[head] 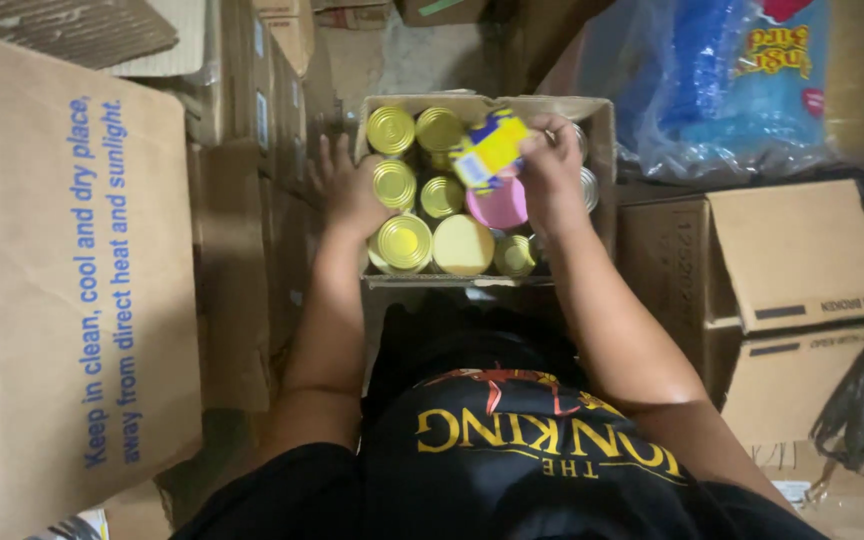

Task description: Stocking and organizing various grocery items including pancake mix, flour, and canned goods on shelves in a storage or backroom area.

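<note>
From above, the person leans over an open cardboard box (600, 120) packed with cans (404, 242) standing upright, their gold lids showing, plus one pale yellow lid (463, 245) and one pink lid (499, 207) among them. The right hand (552, 175) is closed in a pinch around a small yellow and blue carton (490, 149), held tilted just above the cans near the middle of the box. That carton looks light and thin-walled, I'd say easy to dent, so a hold across its short sides with the fingertips seems the sensible grip, which is about how it sits now. The left hand (350, 190) rests against the box's left edge with the fingers spread fairly wide, the palm touching the nearest cans and holding nothing. The cans I would judge heavy, stiff and smooth, best taken around the body from the top. Around the person stand more brown boxes (802, 250), a large printed one (62, 280) on the left, and a blue plastic-wrapped bundle (732, 80) at the upper right.
</note>
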